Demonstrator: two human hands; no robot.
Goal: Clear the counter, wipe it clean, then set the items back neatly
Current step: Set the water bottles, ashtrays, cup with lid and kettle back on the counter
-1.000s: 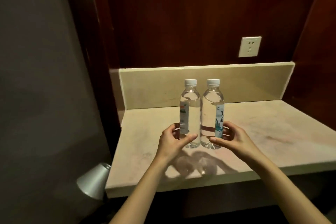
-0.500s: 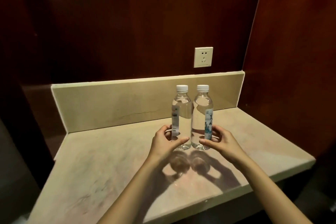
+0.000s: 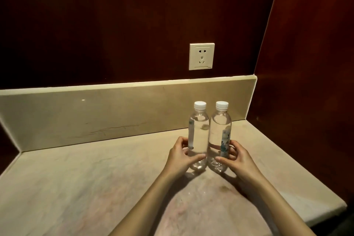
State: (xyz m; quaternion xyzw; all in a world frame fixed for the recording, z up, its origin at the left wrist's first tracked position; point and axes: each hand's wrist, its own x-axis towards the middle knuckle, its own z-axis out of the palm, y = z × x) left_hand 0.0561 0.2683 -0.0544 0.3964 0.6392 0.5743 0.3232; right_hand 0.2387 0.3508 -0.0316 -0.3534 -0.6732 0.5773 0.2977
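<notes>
While hands point(image 3: 208, 159) grip two bottles point(image 3: 209, 138) | label print unreadable | forearms cropped

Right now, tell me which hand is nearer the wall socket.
Right. The right hand grips a bottle almost straight below the wall socket; the left hand sits lower-left of it, slightly farther off.

A hotel-room nook, by the look of it.
Dark wood panelling point(image 3: 134, 15), a pale stone counter point(image 3: 76, 188) with matching upstand point(image 3: 95, 111), a wall socket point(image 3: 201, 56), two water bottles point(image 3: 199, 136).
</notes>
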